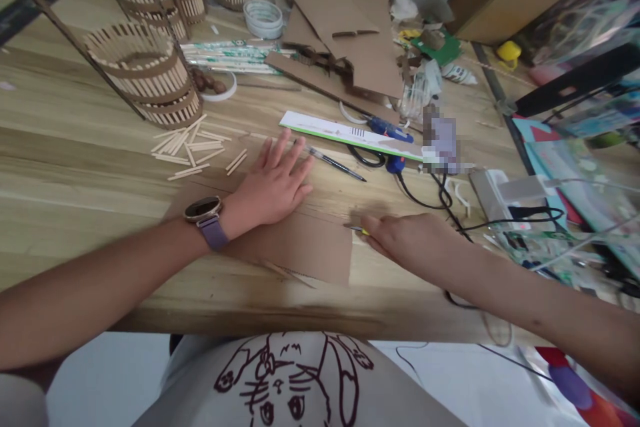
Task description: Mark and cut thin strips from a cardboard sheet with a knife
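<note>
My left hand [273, 180] lies flat with fingers spread, pressing on a brown cardboard sheet [310, 247] near the table's front edge. A faint line runs along the upper part of this cardboard. My right hand [405, 237] is closed around a utility knife [357, 229] with a bit of yellow on it. Most of its handle is hidden in the fist. The blade tip points left at the right edge of the cardboard. Just beyond my left fingertips lie a pen [337, 165] and a long white strip with a green edge [350, 135].
Loose small wooden sticks [187, 147] lie left of my left hand. Round stick baskets [145, 73] stand at the back left. Cardboard pieces [345, 7] pile up at the back. A blue glue gun [390, 129], black cables and a white power strip [493, 197] sit at right.
</note>
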{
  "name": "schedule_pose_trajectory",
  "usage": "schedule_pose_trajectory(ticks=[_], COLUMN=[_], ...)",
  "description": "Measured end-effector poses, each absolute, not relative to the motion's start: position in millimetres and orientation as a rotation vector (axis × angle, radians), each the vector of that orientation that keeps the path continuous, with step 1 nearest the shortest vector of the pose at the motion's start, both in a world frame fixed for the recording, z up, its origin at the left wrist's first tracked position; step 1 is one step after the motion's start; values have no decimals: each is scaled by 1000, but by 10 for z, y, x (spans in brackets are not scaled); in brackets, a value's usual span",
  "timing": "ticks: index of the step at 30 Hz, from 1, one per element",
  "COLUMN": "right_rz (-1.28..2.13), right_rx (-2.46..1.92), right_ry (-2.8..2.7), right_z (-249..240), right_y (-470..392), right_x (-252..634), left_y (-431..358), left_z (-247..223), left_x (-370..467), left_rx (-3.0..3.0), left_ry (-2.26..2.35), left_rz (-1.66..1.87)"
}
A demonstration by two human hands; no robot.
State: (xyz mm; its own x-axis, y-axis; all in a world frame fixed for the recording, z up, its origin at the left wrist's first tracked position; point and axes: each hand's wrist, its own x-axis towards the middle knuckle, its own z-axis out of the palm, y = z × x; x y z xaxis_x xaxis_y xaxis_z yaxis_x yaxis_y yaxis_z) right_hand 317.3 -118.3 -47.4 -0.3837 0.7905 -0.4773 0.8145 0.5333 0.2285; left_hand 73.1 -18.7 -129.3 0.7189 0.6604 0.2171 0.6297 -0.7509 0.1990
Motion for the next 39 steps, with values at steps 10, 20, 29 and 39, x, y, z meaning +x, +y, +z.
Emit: schedule_pose_trajectory(ticks=[10,20,29,39], right_rz=[-4,335,10,-69], right_rx=[1563,1811,1607,1768], right_ry=[2062,2186,2624,2887], right_z=[-465,-790,-819,-355], right_y=[-1197,-1017,-1290,-1334], right_x=[3403,3299,2751,2849], left_y=[-153,-370,-504,-716], left_z=[-1333,-1049,-961,-512], left_x=[725,172,-77,-27], left_rx=[2822,2934,3052,3114], left_ry=[1042,908,823,941], left_rz=[532,421,47,504])
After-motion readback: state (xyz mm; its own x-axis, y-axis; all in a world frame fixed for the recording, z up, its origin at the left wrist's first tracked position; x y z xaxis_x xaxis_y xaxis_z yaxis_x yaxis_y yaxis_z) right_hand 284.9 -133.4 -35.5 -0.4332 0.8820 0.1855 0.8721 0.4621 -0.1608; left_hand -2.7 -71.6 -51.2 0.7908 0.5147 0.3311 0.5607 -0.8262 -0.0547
